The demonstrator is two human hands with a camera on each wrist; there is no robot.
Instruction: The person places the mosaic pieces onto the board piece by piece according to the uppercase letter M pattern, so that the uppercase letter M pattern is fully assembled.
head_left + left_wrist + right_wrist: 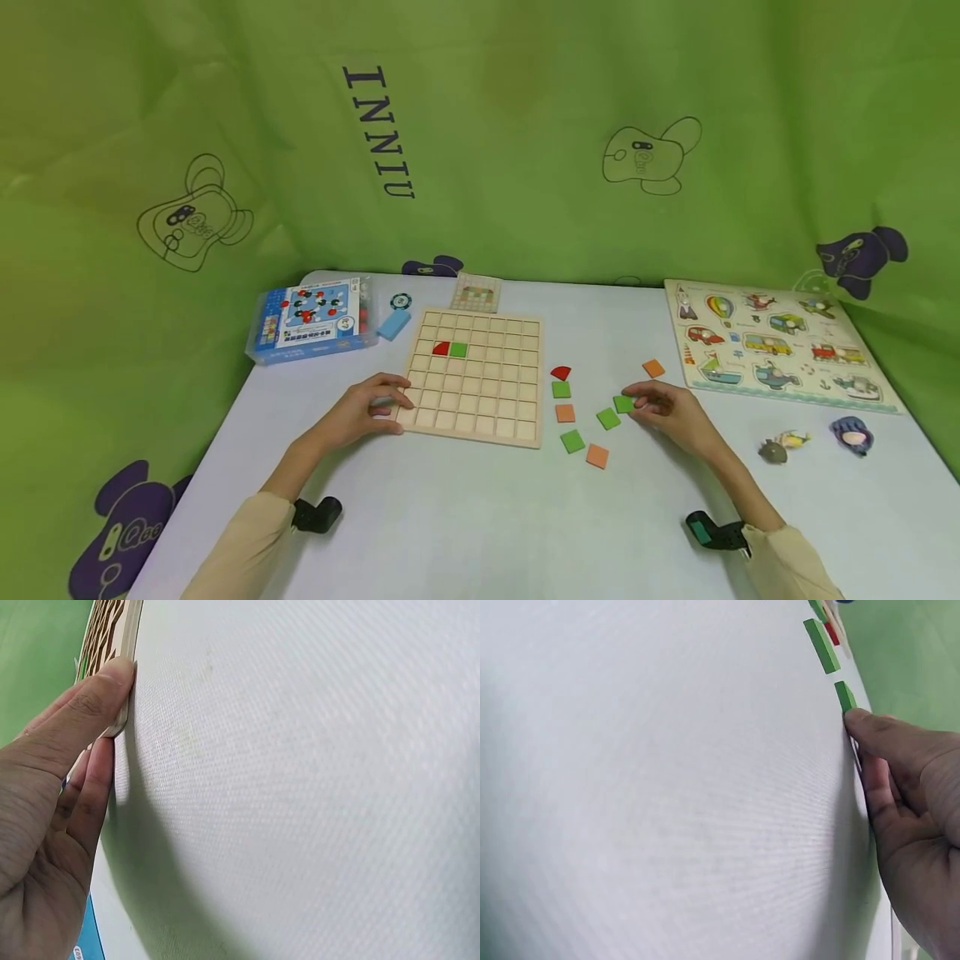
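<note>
A wooden grid board [472, 437] lies flat on the white table. My left hand [363, 408] grips its near-left corner, with the thumb [116, 671] at the front edge and fingers along the left side. On the grid, a red quarter-circle piece [442, 348] sits beside a green square tile [458, 350]. To the right of the board, my right hand [671, 417] pinches another green square tile [622, 404] by its edge, low over the table; in the right wrist view the thumb meets that tile's end [844, 696]. A further green tile [608, 418] lies just left of it.
More loose pieces lie right of the board: a red quarter-circle [561, 373], green tiles [573, 442] and orange tiles [597, 456]. Behind stand a pattern card [476, 293], blue block [393, 324] and boxed molecule set [315, 321]. A picture puzzle [780, 346] and small figures [773, 451] are rightward.
</note>
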